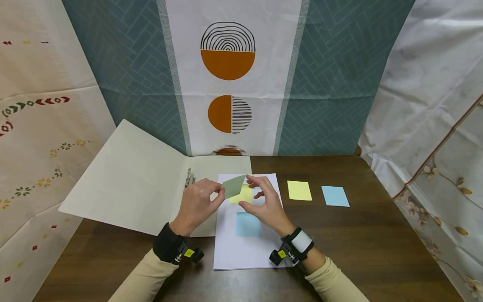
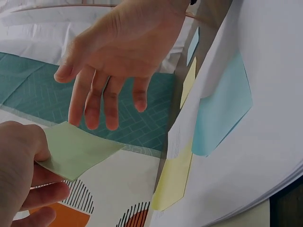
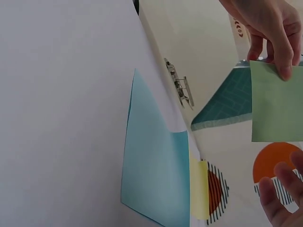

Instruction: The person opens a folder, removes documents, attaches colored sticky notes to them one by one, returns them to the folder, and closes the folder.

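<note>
A pale green sticky note (image 1: 233,187) is held up above a stack of white paper (image 1: 230,256), its left edge pinched between the thumb and fingers of my left hand (image 1: 198,204). My right hand (image 1: 268,207) is at the note's other side with fingers spread and only loosely bent. Its index fingertip comes close to the note's far corner; whether they touch I cannot tell. On the top sheet, a yellow sticky note (image 1: 243,195) lies partly behind the green one. Nearer to me on that sheet is a blue sticky note (image 2: 225,106), its edges slightly lifted.
Left of the paper lies an open cream folder (image 1: 124,180) with a metal clip (image 1: 190,178), its cover tilted up. A second yellow note (image 1: 299,191) and a second blue note (image 1: 335,196) lie on the brown table (image 1: 358,243) to the right. Patterned cloth (image 1: 332,84) hangs behind.
</note>
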The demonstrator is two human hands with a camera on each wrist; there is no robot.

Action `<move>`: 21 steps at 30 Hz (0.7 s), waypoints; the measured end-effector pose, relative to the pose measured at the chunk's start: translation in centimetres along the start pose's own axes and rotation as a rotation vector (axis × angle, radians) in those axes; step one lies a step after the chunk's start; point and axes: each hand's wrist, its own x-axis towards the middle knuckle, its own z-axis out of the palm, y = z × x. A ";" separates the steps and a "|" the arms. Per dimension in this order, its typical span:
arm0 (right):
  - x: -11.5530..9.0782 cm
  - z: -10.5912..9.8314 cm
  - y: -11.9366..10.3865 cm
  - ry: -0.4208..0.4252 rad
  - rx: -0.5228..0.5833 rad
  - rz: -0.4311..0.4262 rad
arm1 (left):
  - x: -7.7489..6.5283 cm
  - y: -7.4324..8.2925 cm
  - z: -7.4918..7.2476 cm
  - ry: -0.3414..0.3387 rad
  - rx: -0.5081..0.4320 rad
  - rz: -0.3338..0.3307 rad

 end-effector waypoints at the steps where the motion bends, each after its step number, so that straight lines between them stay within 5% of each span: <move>1: 0.0 0.0 0.1 -0.002 -0.002 -0.001 | 0.0 0.0 0.0 -0.002 0.002 0.004; 21: -0.1 0.3 -0.4 -0.014 0.048 0.027 | -0.4 0.9 0.9 -0.031 -0.114 0.028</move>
